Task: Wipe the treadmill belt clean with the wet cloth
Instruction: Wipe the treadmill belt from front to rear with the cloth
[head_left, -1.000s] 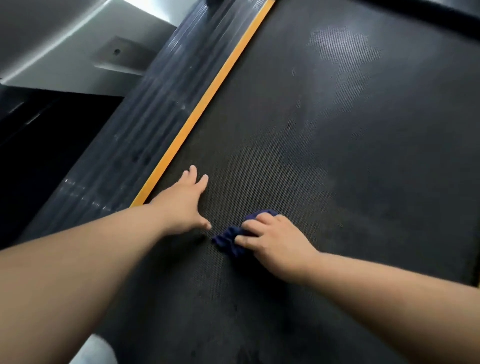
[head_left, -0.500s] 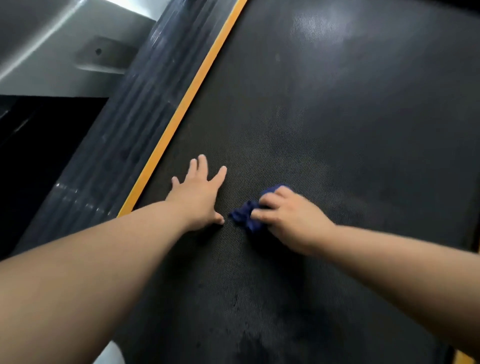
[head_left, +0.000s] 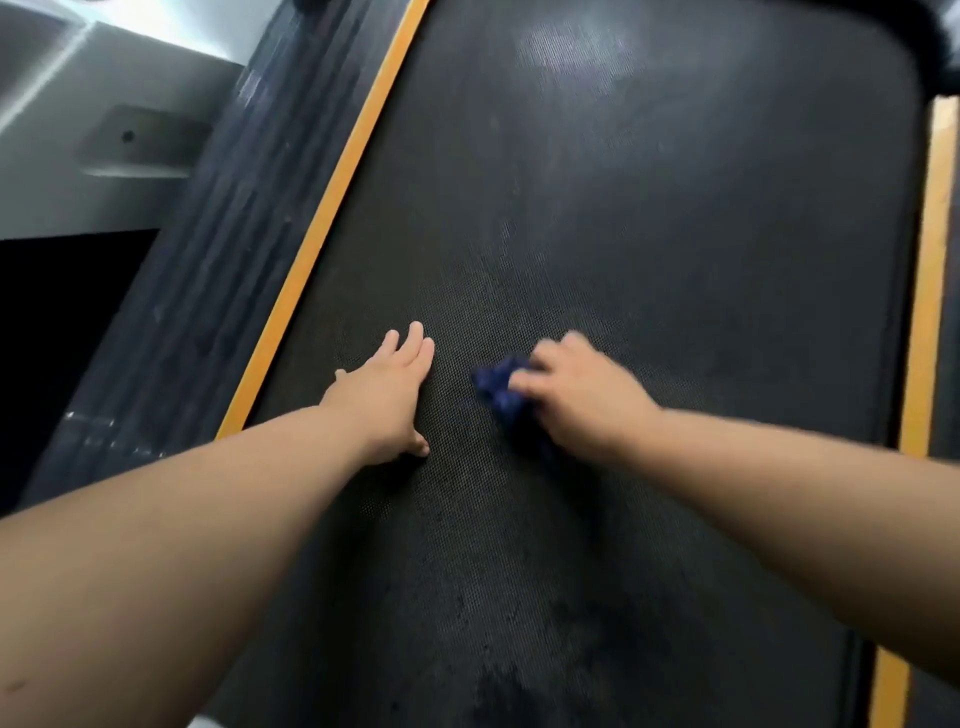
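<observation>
Head view. At mid-frame our right hand (head_left: 582, 402) grips the bunched blue wet cloth (head_left: 500, 387), fingers curled over it, and presses it onto the treadmill belt (head_left: 675, 234); this hand is blurred. Our left hand (head_left: 387, 395) lies flat on the belt just left of centre, fingers straight and together, apart from the cloth and near the orange edge strip (head_left: 332, 208). We judge the wipe best done with even downward pressure, in overlapping passes across the belt's full width, strip to strip, the flat hand bracing us.
</observation>
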